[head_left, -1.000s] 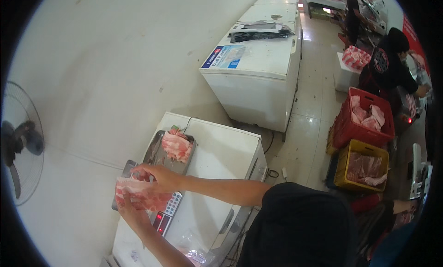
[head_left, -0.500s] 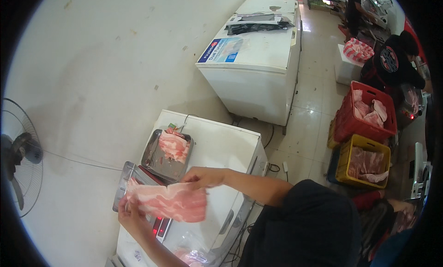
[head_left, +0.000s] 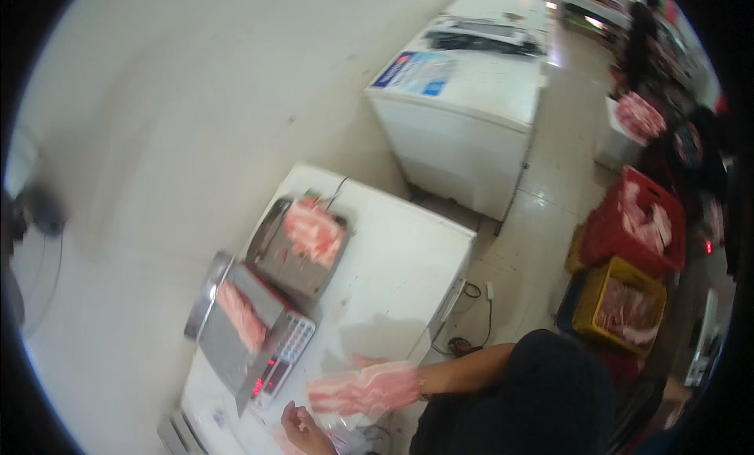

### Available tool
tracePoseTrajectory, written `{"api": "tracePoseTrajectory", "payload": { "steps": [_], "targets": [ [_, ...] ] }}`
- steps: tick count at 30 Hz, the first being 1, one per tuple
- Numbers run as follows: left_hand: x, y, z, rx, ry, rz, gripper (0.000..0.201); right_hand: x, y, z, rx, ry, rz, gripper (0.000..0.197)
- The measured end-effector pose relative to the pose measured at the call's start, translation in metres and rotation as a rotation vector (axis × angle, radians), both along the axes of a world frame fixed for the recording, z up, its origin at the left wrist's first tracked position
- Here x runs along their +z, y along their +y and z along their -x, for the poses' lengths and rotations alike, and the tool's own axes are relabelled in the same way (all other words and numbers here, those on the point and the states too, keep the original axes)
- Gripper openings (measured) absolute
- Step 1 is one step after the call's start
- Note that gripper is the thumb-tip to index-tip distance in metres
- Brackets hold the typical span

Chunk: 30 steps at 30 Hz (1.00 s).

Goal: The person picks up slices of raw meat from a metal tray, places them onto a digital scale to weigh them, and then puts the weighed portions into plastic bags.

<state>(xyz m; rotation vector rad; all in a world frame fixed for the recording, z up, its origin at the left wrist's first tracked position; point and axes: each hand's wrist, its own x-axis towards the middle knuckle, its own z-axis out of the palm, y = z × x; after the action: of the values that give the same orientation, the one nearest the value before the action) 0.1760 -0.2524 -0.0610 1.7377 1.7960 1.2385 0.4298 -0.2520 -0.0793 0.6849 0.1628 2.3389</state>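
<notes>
A slab of sliced pork belly (head_left: 365, 388) lies over my right hand (head_left: 369, 361), which supports it from below; most of that hand is hidden. My left hand (head_left: 301, 428) is low beside the slab, its fingers curled in; whether anything small is in them is unclear. Beyond both hands sits a digital scale (head_left: 285, 353) with red lit digits. On its grey metal plate rests a narrow strip of pork belly (head_left: 242, 317). A grey tray (head_left: 292, 273) behind the scale holds more pork belly slices (head_left: 314, 230).
Clear plastic (head_left: 345, 433) lies at the near edge of the white freezer top (head_left: 400, 255). Another white chest freezer (head_left: 463, 144) stands beyond. Red (head_left: 667, 255) and yellow (head_left: 585, 317) crates of meat stand right, near co-workers. A fan (head_left: 35, 211) is at left.
Both hands have moved from over the scale toward me, the right one carrying the pork belly slab. My left hand has let go of it. The strip on the scale now shows.
</notes>
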Motion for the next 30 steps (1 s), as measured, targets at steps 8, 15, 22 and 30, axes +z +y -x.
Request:
{"api": "tracePoseTrajectory", "payload": {
  "steps": [8,15,22,30],
  "targets": [
    [-0.054,-0.094,0.004,0.221,0.481,0.247,0.068,-0.065,-0.027,-0.007,0.271,-0.119,0.462,0.109],
    [-0.071,-0.095,0.007,0.210,0.551,0.237,0.027,-0.069,-0.037,0.010,0.265,-0.771,0.547,0.110],
    [-0.054,-0.090,0.023,0.110,0.501,0.265,0.016,-0.062,-0.015,0.053,0.481,-0.490,0.602,0.097],
    [-0.036,-0.094,0.041,-0.022,0.477,0.161,0.015,-0.032,0.017,0.197,0.340,-0.797,0.161,0.089]
  ]
}}
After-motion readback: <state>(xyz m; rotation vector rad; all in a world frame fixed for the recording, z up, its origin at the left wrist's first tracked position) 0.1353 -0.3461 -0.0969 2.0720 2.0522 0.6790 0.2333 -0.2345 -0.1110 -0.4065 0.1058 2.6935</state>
